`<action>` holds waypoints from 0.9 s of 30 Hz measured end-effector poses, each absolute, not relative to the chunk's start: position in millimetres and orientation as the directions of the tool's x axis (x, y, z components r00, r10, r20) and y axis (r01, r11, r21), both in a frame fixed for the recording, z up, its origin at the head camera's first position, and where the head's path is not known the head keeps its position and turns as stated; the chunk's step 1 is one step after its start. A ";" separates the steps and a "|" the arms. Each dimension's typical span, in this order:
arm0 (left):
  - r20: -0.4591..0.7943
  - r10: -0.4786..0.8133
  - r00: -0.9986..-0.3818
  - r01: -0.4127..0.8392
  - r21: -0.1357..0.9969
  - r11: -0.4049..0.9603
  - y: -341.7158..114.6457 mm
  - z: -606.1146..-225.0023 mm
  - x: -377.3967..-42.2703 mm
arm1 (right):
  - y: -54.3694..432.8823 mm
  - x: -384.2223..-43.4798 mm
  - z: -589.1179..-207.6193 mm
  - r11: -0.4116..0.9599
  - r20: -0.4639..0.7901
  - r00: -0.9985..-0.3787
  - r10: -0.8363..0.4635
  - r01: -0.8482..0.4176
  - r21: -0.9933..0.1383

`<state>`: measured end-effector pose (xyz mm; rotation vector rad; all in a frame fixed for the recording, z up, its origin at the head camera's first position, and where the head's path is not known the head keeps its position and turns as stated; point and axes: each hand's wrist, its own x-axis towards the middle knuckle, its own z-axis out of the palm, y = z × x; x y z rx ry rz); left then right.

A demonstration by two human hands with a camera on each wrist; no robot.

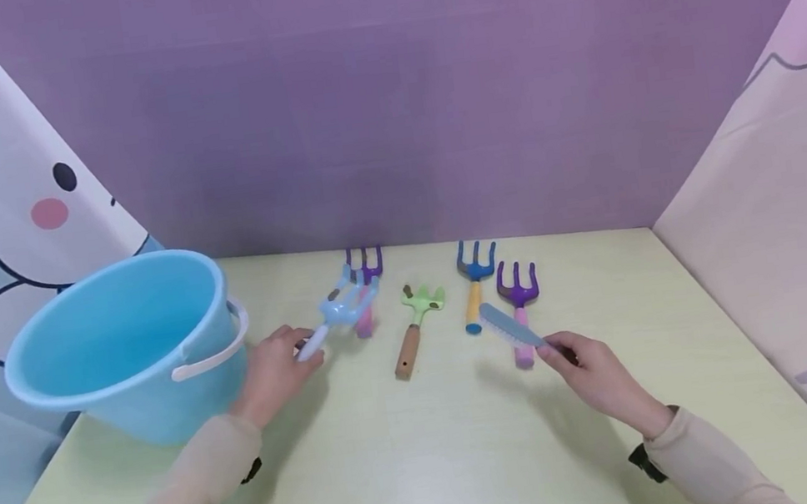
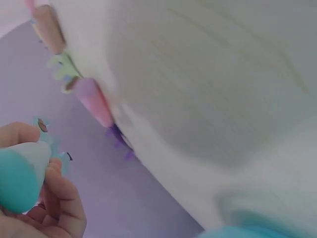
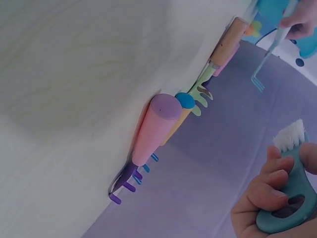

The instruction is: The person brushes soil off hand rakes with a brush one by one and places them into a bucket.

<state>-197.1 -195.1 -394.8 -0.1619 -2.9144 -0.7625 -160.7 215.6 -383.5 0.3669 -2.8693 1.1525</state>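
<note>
My left hand grips the white handle of a light blue hand rake, lifted over the table with its tines pointing away. Brown spots mark the tines. In the left wrist view, the handle's turquoise end shows between the fingers. My right hand holds a grey-blue brush by its looped handle; its white bristles show in the right wrist view. Just beyond the brush lie a purple rake with a pink handle and a blue rake with a yellow handle.
A green rake with a brown handle, brown bits on its tines, lies mid-table. Another purple rake with a pink handle lies behind the lifted one, partly hidden. A blue bucket stands at left, its pale handle hanging over the side.
</note>
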 end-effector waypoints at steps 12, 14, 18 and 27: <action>0.240 0.090 -0.967 0.211 0.549 0.809 -164.7 -381.9 -177.8 | 214.6 -158.7 -384.2 0.692 0.111 -0.969 -0.219 -0.234 -0.683; 0.247 0.097 -0.964 0.222 0.552 0.804 -161.7 -381.2 -175.8 | 213.9 -158.5 -384.2 0.692 0.118 -0.968 -0.222 -0.242 -0.680; 0.264 0.113 -0.958 0.246 0.551 0.798 -157.2 -380.3 -172.6 | 212.0 -158.0 -383.0 0.710 0.138 -0.966 -0.220 -0.256 -0.656; 0.314 0.144 -0.939 0.297 0.524 0.798 -150.1 -378.5 -166.5 | 204.4 -155.1 -376.1 0.718 0.196 -0.957 -0.212 -0.289 -0.633</action>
